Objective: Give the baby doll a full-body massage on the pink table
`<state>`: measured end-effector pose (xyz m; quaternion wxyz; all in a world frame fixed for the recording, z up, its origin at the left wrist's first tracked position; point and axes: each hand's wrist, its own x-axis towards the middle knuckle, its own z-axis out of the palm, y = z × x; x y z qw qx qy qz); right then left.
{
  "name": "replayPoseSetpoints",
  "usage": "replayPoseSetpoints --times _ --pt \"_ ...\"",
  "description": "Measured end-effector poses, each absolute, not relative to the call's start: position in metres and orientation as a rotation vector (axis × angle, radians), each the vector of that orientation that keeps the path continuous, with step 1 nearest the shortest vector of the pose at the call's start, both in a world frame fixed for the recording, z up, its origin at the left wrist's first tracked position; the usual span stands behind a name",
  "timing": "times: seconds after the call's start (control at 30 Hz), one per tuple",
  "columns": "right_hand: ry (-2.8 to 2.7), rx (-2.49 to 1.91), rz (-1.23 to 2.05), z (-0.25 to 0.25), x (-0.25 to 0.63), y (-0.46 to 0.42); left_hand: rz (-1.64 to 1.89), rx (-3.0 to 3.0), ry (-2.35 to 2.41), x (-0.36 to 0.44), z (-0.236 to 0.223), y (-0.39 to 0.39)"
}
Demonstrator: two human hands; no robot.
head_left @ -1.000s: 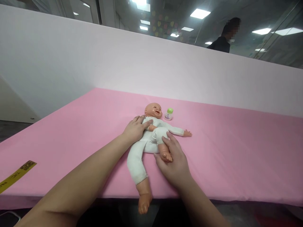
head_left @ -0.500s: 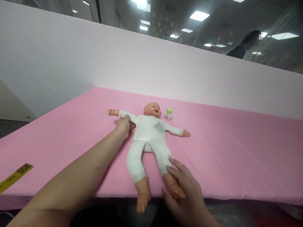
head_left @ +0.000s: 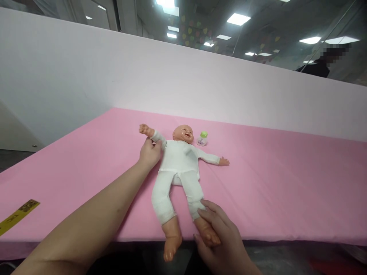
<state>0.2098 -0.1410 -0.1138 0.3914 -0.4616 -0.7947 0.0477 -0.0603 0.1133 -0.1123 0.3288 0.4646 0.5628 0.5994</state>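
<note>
A baby doll [head_left: 179,164] in a white bodysuit lies face up on the pink table cover [head_left: 272,183], its head toward the far wall and its feet over the near edge. My left hand [head_left: 149,152] is closed round the doll's arm near the shoulder, and that arm points up and away. My right hand [head_left: 219,235] is wrapped round the doll's foot and ankle at the table's near edge. The doll's other arm lies stretched out to the right. A small bottle with a green cap [head_left: 202,138] stands just right of the doll's head.
A white partition wall [head_left: 200,84] runs along the back and left of the table. A yellow tape strip [head_left: 18,215] lies on the cover at the near left. A person in dark clothes [head_left: 318,68] is behind the glass at the far right.
The doll's bent leg was drawn out straight toward the near edge by my right hand. My left hand left the chest, took the doll's arm and raised it away from the table.
</note>
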Motion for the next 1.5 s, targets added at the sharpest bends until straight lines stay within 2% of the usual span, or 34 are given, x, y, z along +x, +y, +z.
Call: replayPoseSetpoints --times 0.13,0.27,0.5,0.7,0.93,1.27,1.5 --pt "-1.997 -1.161 0.143 -0.112 0.21 -0.138 1.381 2.056 1.678 -0.048 -0.104 0.103" --pt "-1.982 -1.155 0.171 -0.114 0.209 -0.135 1.274 2.357 1.677 -0.034 -0.104 0.1" --pt "-1.957 -1.146 0.184 -0.112 0.208 -0.131 1.22 2.484 1.431 -0.03 -0.113 0.097" --pt "-1.911 -1.128 0.129 -0.097 0.205 -0.118 1.271 2.392 1.493 -0.025 -0.117 0.093" --pt "-1.872 -1.111 0.033 -0.077 0.201 -0.099 1.275 2.432 1.331 -0.022 -0.115 0.089" --pt "-1.781 -1.285 0.13 -0.069 0.198 -0.059 0.753 2.977 1.364 -0.024 -0.1 0.084" --pt "-1.793 -1.362 0.246 -0.086 0.196 -0.04 0.751 2.92 1.395 -0.024 -0.102 0.083"
